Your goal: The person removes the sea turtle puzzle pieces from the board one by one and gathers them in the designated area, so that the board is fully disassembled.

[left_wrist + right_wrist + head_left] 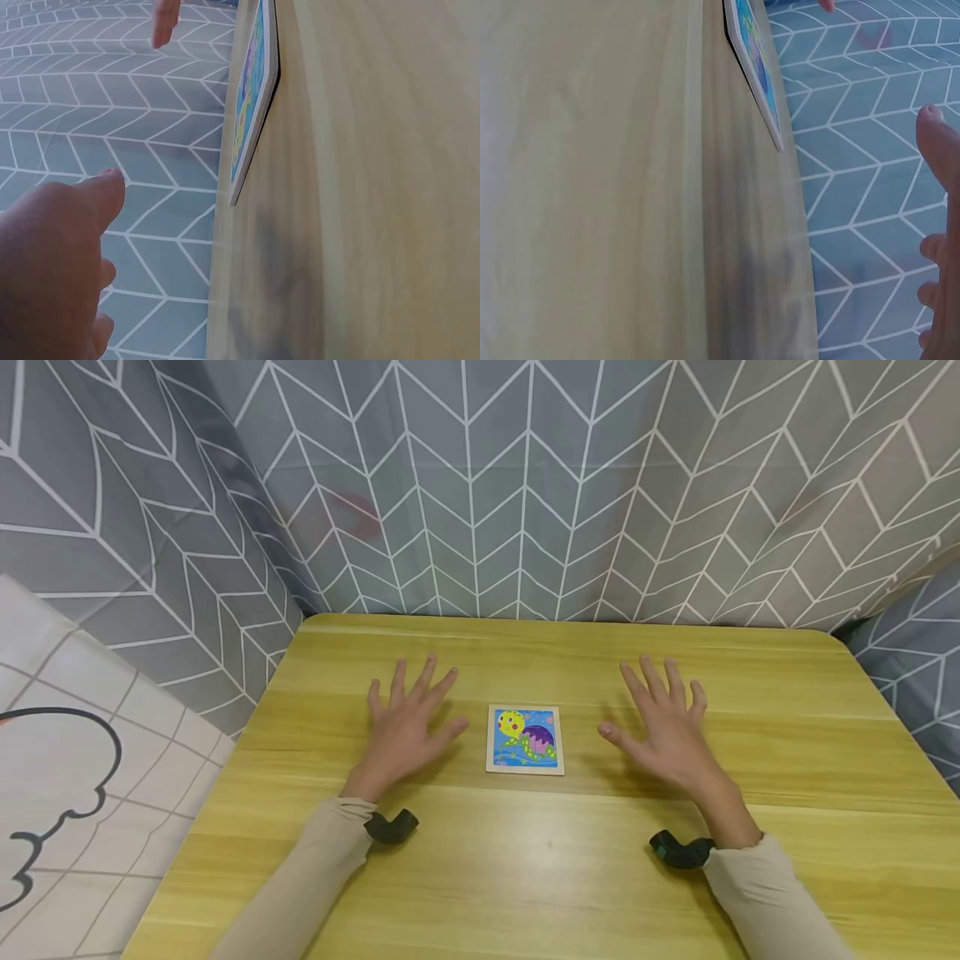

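Note:
A small square picture puzzle [525,740] in a pale wooden frame lies flat on the table, showing a yellow and purple turtle on blue. To its left my left hand [408,727] hovers over the wood with fingers spread, palm down. My right hand [663,731] is held likewise on the other side, fingers apart. Neither hand touches the puzzle, and both are bare of any object. In the left wrist view, the puzzle [255,97] appears edge-on beyond the thumb [105,195]. The right wrist view shows the puzzle's near corner [769,112] and my right thumb [937,142].
The yellow wood-grain table [547,877] has rounded far corners. Behind it hangs a grey curtain [495,485] with white chevron lines. At the left is a white tiled-pattern cloth [75,793] with a black outline drawing. Black wrist devices [392,827] sit by both sleeves.

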A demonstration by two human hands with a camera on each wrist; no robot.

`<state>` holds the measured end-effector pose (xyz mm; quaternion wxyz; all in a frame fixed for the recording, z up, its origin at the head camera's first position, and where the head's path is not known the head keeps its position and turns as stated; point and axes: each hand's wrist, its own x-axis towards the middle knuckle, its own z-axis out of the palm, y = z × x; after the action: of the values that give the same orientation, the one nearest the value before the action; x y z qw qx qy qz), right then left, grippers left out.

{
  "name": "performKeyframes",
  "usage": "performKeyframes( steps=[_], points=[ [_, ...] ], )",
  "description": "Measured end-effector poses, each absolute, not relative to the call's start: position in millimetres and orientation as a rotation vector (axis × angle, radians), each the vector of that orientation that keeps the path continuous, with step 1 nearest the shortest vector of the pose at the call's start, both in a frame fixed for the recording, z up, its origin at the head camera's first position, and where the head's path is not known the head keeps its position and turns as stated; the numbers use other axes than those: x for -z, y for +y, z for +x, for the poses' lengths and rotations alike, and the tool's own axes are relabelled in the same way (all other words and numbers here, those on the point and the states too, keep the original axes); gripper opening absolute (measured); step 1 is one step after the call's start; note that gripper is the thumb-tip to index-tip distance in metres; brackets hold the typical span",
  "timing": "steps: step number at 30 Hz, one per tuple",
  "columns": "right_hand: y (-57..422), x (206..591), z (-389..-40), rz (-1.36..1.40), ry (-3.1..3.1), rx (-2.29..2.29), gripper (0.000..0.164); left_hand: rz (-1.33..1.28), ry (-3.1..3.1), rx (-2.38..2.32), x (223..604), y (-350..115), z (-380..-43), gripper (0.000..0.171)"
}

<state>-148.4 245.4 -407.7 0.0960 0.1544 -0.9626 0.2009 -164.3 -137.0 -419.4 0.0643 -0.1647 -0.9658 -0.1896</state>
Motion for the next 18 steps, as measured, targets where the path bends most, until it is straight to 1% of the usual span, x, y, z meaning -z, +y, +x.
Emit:
performKeyframes(
  steps=[10,18],
  points=[
    [228,414,-151,0.545,-2.84,-0.644,0.087,-0.547,-2.933,0.572,425,-128,-161,0.072],
    [209,412,-152,0.638,-2.863,-0.745,0.087,-0.601,-2.959,0.589,429,-116,-159,0.074]
  ],
)
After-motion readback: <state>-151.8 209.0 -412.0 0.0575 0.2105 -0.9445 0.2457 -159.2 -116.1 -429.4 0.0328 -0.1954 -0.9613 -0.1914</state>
